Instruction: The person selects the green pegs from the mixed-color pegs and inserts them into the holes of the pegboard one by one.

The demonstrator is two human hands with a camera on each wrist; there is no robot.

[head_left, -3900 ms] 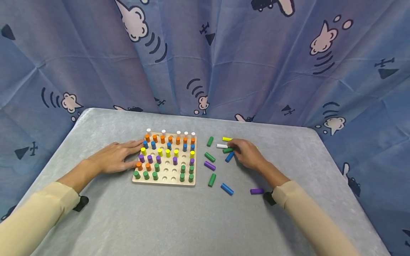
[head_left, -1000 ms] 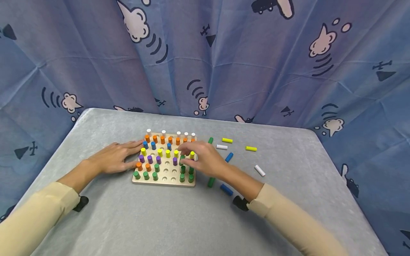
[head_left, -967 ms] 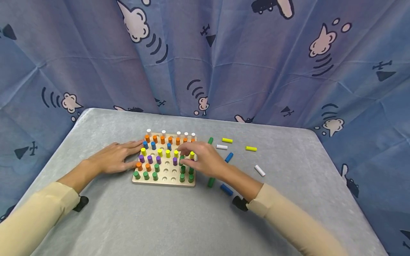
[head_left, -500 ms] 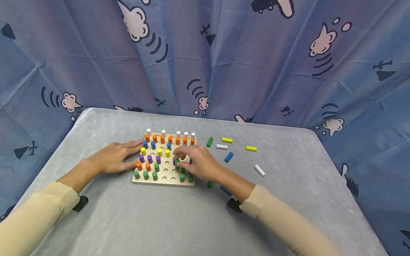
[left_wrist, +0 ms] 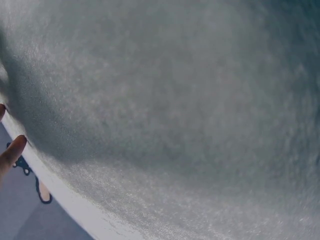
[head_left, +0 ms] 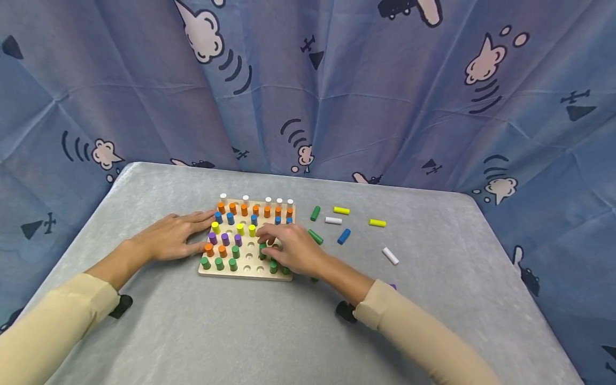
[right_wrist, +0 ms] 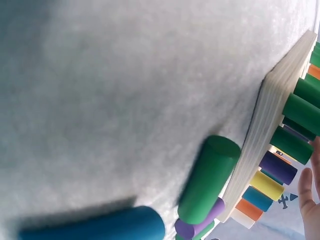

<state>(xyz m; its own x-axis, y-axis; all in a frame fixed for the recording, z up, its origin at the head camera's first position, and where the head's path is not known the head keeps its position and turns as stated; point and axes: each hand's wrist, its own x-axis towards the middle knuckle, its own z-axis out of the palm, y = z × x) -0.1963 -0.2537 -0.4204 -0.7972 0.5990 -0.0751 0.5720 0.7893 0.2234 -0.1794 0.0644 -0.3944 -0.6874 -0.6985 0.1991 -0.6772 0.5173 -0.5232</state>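
A wooden pegboard (head_left: 240,274) stands on the grey table, with rows of white, orange, blue, yellow, purple and green pegs upright in it. My left hand (head_left: 175,238) lies at its left edge, fingers extended and touching the side. In the left wrist view only fingertips (left_wrist: 14,151) show at the far left. My right hand (head_left: 295,248) is over the right half of the board, pinching a green peg (head_left: 262,252) upright between thumb and fingers, close over a row near the front. It covers several pegs behind it. The right wrist view catches part of that hand (right_wrist: 311,200) beyond the pegs.
Loose pegs lie right of the board: a green peg (head_left: 315,213), a yellow peg (head_left: 341,210), a white peg (head_left: 333,220), a blue peg (head_left: 344,236) and several others. My right forearm hides some. A patterned blue curtain (head_left: 308,96) hangs behind the table.
My right hand has gone from the loose pegs to the board with a green peg. Over the last second it has shifted left and nearer the front. The left hand has stayed put.
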